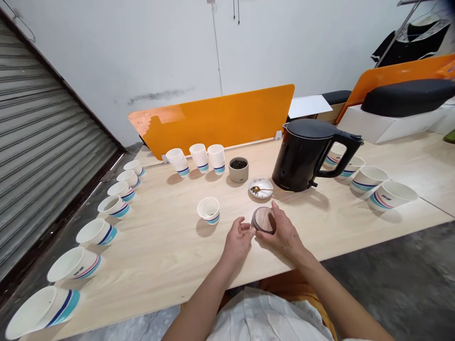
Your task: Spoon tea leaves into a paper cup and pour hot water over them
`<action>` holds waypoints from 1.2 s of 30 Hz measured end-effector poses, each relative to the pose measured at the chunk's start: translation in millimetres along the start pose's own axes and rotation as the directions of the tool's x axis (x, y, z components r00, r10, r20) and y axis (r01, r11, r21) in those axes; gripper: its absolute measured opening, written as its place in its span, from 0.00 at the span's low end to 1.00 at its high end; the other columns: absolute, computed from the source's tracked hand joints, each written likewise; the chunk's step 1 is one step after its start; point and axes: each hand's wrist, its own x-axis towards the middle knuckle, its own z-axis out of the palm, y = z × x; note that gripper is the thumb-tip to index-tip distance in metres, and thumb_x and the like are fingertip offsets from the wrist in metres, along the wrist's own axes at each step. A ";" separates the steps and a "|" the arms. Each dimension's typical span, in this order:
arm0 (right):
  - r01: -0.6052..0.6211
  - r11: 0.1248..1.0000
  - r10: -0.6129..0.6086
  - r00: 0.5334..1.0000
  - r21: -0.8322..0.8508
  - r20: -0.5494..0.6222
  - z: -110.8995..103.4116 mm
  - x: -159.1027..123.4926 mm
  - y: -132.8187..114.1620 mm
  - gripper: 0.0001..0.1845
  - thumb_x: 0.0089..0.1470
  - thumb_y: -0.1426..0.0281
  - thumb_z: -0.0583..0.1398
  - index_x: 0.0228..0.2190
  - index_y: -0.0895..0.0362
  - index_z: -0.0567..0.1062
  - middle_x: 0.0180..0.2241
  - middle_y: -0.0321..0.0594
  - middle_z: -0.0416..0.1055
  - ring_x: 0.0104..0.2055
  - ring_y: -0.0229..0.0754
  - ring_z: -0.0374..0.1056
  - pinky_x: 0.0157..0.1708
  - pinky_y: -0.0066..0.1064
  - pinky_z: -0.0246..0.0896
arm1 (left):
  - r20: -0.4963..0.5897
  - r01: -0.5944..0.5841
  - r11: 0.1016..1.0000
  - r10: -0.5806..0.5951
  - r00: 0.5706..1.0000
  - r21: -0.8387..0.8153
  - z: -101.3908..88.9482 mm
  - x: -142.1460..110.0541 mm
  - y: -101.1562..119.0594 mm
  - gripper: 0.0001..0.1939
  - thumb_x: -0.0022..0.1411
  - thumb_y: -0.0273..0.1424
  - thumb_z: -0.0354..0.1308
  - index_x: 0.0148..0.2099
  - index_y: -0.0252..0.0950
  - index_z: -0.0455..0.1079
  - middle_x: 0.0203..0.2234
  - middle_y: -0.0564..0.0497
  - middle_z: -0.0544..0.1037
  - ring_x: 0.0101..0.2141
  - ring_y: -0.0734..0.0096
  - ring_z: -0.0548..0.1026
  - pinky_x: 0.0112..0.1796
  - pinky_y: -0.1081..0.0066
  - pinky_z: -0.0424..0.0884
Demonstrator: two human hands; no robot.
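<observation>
My right hand point(283, 231) grips a round wooden lid point(265, 219) from its right side, thumb and fingers around the rim. Close by on the lid's left is my left hand point(240, 238), fingers partly curled and apart, fingertips near the rim. Beyond the lid, a small white dish point(262, 188) bears a gold spoon point(272, 190). A grey jar point(238, 170) stands open with dark tea leaves point(239, 164) inside. To the left, a single paper cup point(208, 210) has a few dark bits at its bottom.
A black electric kettle point(302, 154) stands right of the dish, with several paper cups point(392, 195) beyond its handle. Three stacks of cups point(199, 158) stand before an orange partition point(220, 118). More cups point(95, 232) line the table's left edge.
</observation>
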 end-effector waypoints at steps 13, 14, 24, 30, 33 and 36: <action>-0.159 0.557 0.044 0.986 0.815 0.162 -8.4 20.9 12.1 0.58 0.44 0.51 0.69 0.66 0.45 0.43 0.66 0.51 0.50 0.67 0.55 0.54 0.61 0.50 0.58 | 0.322 0.198 0.745 0.024 0.946 -0.637 27.5 15.6 15.5 0.20 0.56 0.33 0.67 0.47 0.25 0.69 0.38 0.41 0.77 0.34 0.66 0.78 0.30 0.72 0.77; -0.181 0.519 0.048 0.982 0.835 0.183 -11.2 25.3 11.1 0.58 0.43 0.50 0.70 0.65 0.45 0.45 0.66 0.51 0.50 0.67 0.56 0.54 0.61 0.51 0.58 | 0.345 0.232 0.720 0.010 0.939 -0.654 30.5 17.3 18.1 0.19 0.58 0.32 0.66 0.47 0.25 0.69 0.37 0.41 0.77 0.33 0.67 0.78 0.30 0.73 0.77; -0.168 0.292 0.076 0.985 0.942 0.152 -32.7 76.7 6.9 0.58 0.35 0.56 0.74 0.62 0.42 0.52 0.63 0.48 0.57 0.57 0.54 0.68 0.54 0.50 0.66 | 0.414 0.274 0.663 0.061 0.908 -0.697 65.4 44.9 40.9 0.14 0.64 0.32 0.59 0.49 0.28 0.69 0.35 0.46 0.78 0.28 0.75 0.76 0.31 0.75 0.74; -0.182 0.461 0.129 0.982 0.868 0.137 -52.3 124.1 21.9 0.56 0.37 0.61 0.73 0.63 0.44 0.53 0.56 0.44 0.63 0.48 0.49 0.71 0.48 0.43 0.70 | -0.319 -0.442 0.879 0.373 0.871 -0.178 51.3 110.3 36.9 0.35 0.58 0.44 0.62 0.59 0.30 0.56 0.50 0.35 0.71 0.50 0.61 0.72 0.51 0.64 0.67; -0.185 0.727 0.084 0.980 0.661 0.183 -55.2 152.3 26.3 0.57 0.38 0.60 0.72 0.65 0.47 0.53 0.56 0.46 0.62 0.53 0.51 0.67 0.51 0.42 0.67 | -0.427 -0.506 0.861 0.478 0.768 0.054 41.7 144.0 36.4 0.45 0.50 0.39 0.69 0.63 0.30 0.52 0.62 0.32 0.56 0.64 0.55 0.55 0.62 0.63 0.51; -0.044 0.931 -0.039 0.975 0.362 0.220 -48.8 182.5 26.3 0.53 0.41 0.56 0.69 0.65 0.50 0.55 0.57 0.49 0.59 0.57 0.54 0.61 0.52 0.44 0.65 | -0.443 -0.488 0.820 0.572 0.690 0.299 39.3 172.2 39.0 0.54 0.48 0.42 0.70 0.67 0.25 0.45 0.64 0.28 0.50 0.66 0.49 0.47 0.63 0.60 0.47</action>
